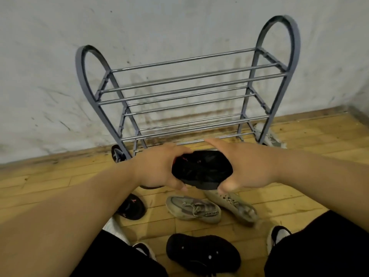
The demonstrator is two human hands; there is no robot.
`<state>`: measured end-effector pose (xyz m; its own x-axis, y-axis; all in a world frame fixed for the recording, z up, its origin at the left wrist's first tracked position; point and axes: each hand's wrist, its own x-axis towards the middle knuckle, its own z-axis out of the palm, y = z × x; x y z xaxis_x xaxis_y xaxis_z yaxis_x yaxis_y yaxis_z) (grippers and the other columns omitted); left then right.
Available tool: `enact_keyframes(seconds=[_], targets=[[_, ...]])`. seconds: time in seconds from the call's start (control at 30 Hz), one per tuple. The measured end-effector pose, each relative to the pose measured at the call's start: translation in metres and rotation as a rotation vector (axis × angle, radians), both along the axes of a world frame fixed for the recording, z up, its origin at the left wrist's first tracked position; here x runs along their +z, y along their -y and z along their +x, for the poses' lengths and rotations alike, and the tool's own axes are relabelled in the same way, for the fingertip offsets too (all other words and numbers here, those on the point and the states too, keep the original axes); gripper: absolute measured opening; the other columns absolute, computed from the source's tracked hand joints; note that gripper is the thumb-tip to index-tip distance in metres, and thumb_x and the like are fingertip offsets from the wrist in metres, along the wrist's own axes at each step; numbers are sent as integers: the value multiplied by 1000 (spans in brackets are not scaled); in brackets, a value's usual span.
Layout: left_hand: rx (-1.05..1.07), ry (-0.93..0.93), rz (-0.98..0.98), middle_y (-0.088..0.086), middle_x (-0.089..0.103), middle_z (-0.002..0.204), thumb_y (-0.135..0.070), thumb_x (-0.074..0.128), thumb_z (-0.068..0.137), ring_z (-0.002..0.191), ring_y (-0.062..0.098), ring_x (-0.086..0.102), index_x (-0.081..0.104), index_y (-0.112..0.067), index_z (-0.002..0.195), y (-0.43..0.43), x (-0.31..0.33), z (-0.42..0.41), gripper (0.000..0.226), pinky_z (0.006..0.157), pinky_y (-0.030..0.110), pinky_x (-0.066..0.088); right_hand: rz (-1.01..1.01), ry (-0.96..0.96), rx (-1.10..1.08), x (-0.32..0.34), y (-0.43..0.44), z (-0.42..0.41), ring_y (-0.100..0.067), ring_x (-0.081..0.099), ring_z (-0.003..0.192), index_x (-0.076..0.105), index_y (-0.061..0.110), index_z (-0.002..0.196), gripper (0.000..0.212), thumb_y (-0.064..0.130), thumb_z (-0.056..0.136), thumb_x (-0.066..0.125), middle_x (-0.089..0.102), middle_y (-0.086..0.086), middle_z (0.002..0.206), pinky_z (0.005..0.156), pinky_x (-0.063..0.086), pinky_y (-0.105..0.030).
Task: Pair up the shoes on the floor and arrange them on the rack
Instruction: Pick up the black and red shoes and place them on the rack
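A wood floor (311, 136) meets a stained wall (179, 23), where the bare rack (185, 96) stands. Both hands, left (157, 166) and right (247, 166), clasp 1 black shoe (201, 168) before its lowest bars. Other shoes, including a grey sneaker (193, 208), lie below.

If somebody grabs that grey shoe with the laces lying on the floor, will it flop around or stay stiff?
The grey laced shoe would probably bend somewhat: its upper looks like soft, worn knit and already sags. It seems light for its size, a slim sneaker rather than a boot. It lies tipped on its side, so it likely won't roll, though the loose laces may dangle.
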<state>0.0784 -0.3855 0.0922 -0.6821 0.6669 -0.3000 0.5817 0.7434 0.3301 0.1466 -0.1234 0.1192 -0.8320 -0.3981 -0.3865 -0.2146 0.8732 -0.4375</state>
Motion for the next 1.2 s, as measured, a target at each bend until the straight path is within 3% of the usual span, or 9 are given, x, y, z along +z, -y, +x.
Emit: enact_keyframes(seconds=[0.3, 0.43, 0.57, 0.67, 0.77, 0.87, 0.97, 1.1, 1.2], targets=[[84, 135, 7, -12, 53, 135, -41, 91, 73, 126, 13, 50, 38, -38, 153, 29, -2, -11, 97, 110, 40, 42, 65, -94, 105, -14, 36, -27, -17, 53, 103, 2, 34, 162, 116, 59, 78, 78, 53, 4, 137, 77, 45, -28], [203, 184, -339, -5, 29, 168, -54, 77, 86, 151, 23, 33, 21, -35, 163, 56, 19, -18, 97, 119, 37, 28, 118, -193, 157, -29, 44, -37, -20, 58, 101, 4, 31, 163, 116, 53, 76, 78, 58, 3, 129, 78, 56, -34], [279, 273, -454, -3, 44, 159, -60, 73, 87, 140, 22, 48, 25, -36, 162, 94, 13, -28, 92, 110, 34, 37, 137, -232, 196, -70, 43, -44, -19, 63, 102, 29, 29, 152, 96, 60, 72, 72, 60, 10, 113, 75, 56, -33], [325, 349, -422, -3, 48, 153, -52, 75, 89, 137, 20, 50, 35, -31, 157, 120, -23, -28, 82, 110, 33, 40, 128, -178, 186, -97, 37, -46, -16, 61, 105, 36, 34, 141, 89, 72, 68, 67, 62, 8, 118, 83, 56, -38], [352, 409, -393, -6, 59, 140, -49, 81, 83, 120, 15, 59, 50, -36, 143, 152, -82, -36, 68, 107, 39, 48, 123, -190, 248, -125, 47, -60, -11, 57, 111, 34, 47, 137, 75, 69, 73, 68, 57, 16, 122, 89, 55, -34], [454, 405, -359, -6, 54, 145, -49, 81, 83, 126, 16, 54, 45, -37, 148, 175, -142, -42, 75, 106, 34, 47, 82, -155, 291, -159, 56, -74, -9, 47, 129, 20, 52, 149, 88, 59, 78, 72, 46, 19, 142, 103, 49, -35], [519, 388, -361, 2, 41, 156, -54, 78, 84, 137, 25, 49, 32, -30, 159, 190, -200, -43, 90, 109, 35, 44, 38, -82, 229, -204, 67, -82, -9, 40, 137, 18, 53, 151, 97, 50, 76, 79, 37, 23, 150, 111, 44, -36], [554, 350, -321, 3, 44, 148, -56, 75, 85, 128, 25, 53, 32, -31, 159, 199, -263, -39, 90, 104, 37, 49, 43, -57, 122, -270, 85, -85, -13, 41, 139, 18, 49, 153, 99, 62, 72, 74, 39, 20, 150, 113, 44, -40], [508, 309, -275, 0, 42, 149, -57, 71, 88, 134, 25, 48, 34, -31, 157, 184, -299, -21, 83, 109, 41, 47, 34, -7, 36, -310, 90, -84, -16, 45, 137, 22, 43, 154, 97, 68, 72, 69, 45, 12, 148, 113, 42, -38]])
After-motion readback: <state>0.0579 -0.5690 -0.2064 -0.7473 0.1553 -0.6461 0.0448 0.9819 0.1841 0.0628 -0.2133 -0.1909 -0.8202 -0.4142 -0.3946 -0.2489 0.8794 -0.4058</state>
